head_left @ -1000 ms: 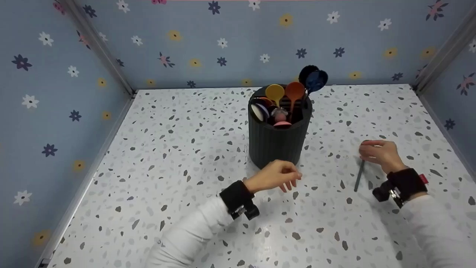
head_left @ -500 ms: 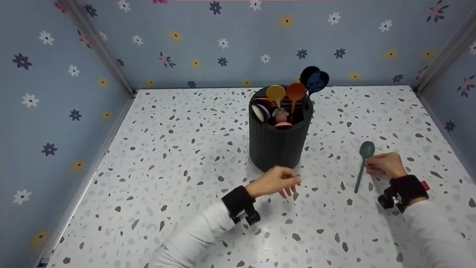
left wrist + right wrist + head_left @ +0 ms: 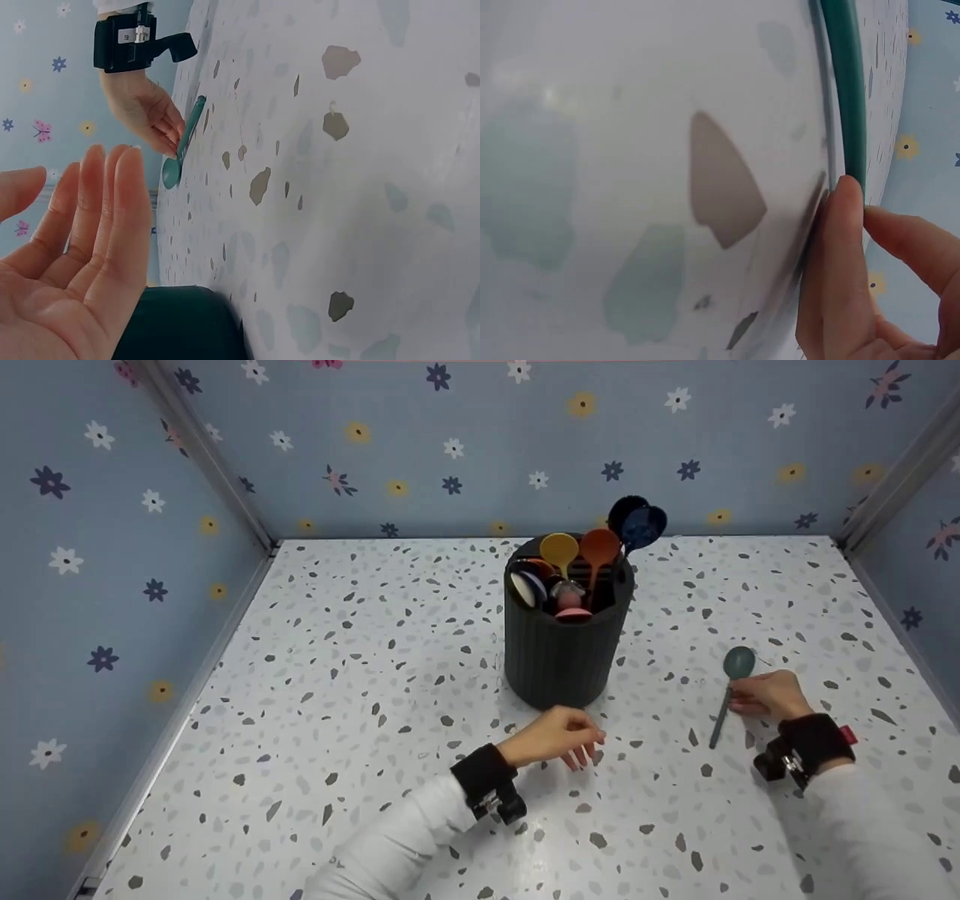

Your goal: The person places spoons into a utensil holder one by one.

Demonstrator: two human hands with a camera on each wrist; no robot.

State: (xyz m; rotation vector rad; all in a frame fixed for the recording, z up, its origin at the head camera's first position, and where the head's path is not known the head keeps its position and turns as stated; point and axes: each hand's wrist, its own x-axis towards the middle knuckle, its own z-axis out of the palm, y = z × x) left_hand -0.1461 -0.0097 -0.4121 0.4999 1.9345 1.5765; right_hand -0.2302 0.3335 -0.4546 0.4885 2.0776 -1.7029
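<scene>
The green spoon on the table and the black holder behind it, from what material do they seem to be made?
The green spoon looks like matte plastic or silicone: one even teal colour, dull sheen, no metallic glint. The black holder seems to be matte plastic too, with fine vertical ribs on its wall; coated metal cannot be ruled out. The right hand touches the spoon's handle.

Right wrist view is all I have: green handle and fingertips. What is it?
Observer: A teal plastic spoon, lying flat on the speckled white table, bowl pointing away from the person.
Operator: Gripped?
Observer: The right hand touches the handle just below the bowl; I cannot tell if it grips.
Operator: Left hand?
Observer: The left hand holds nothing, fingers loosely curled, in front of the dark ribbed round holder.
Operator: Holder contents?
Observer: Yellow, orange and dark blue spoons stand in it.
</scene>
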